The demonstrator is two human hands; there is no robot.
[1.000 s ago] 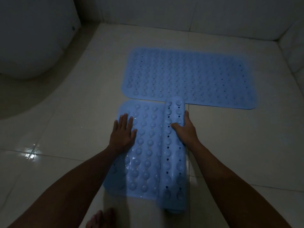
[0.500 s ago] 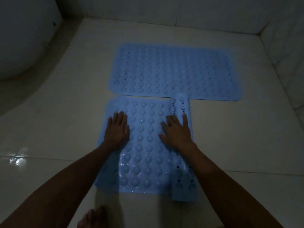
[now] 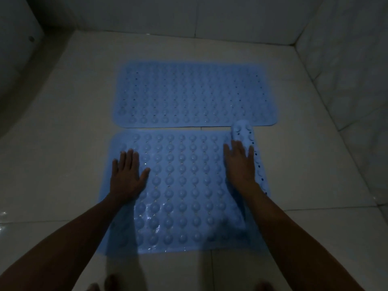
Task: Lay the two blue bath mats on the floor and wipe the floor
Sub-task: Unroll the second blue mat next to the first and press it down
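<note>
Floor (image 3: 63, 164) of pale tiles fills the dim room, tiled walls (image 3: 346, 70) closing it in at the back and right. On it, the far blue bath mat (image 3: 195, 95) lies fully flat, long axis running left to right, just as it did half a second ago. Right in front of it, a thin strip of tile between them, the near blue bath mat (image 3: 184, 190) runs the same way, and here's the change: far more of it is unrolled now, the flat stretch much wider than before. The rolled end (image 3: 244, 133) has shrunk to a narrow tube at the right edge, pointing away from the person, its tip just touching the far mat's near edge. Right hand (image 3: 241, 166) has travelled rightward with that roll; fingers straight, palm down, pressing against its left side. Left hand (image 3: 128, 177) stays flat and spread on the mat's left edge, pinning it to the tiles. Toes (image 3: 113, 284) peek in, blurred, at the bottom.
</note>
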